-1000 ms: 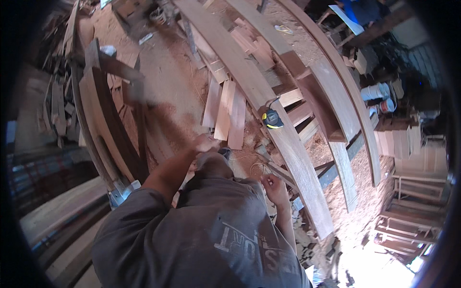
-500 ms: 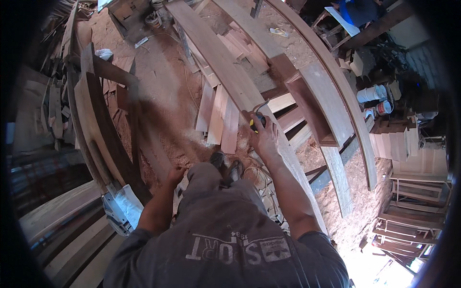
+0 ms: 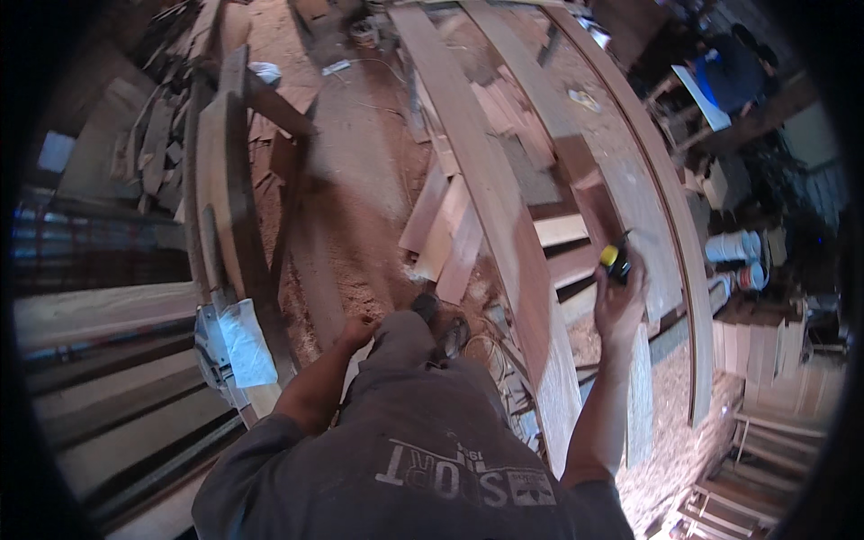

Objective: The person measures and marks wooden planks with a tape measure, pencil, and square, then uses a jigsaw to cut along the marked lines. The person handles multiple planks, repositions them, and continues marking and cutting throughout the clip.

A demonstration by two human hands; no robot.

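A: What is being shown at the far left of the figure?

B: A stack of long pale boards [image 3: 117, 396] is being seen lying along the left edge, and a white cloth [image 3: 245, 342] is being carried on the end of a dark upright timber [image 3: 229, 207].

A: How is the left hand being held?

B: The left hand [image 3: 356, 331] is being lowered beside the person's thigh, over the sawdust-covered floor [image 3: 360, 180]. The fingers are being curled inward in a loose fist; whether anything is enclosed cannot be told.

A: What is being seen in the middle?

B: Short offcut planks [image 3: 445, 234] are being seen leaning together on the floor, just left of a long curved plank [image 3: 490, 198] that is running from the top of the view down to the person's right side.

A: And the right hand?

B: The right hand [image 3: 619, 306] is being raised over the curved plank's right edge. A yellow-and-black tape measure [image 3: 616, 263] is being gripped at the fingertips, with the fingers closed around its case.

A: What is being shown at the right?

B: A second curved plank [image 3: 666, 198] is being seen arching alongside, and white buckets [image 3: 740, 256] are being seen standing beyond it, well apart from the hand.
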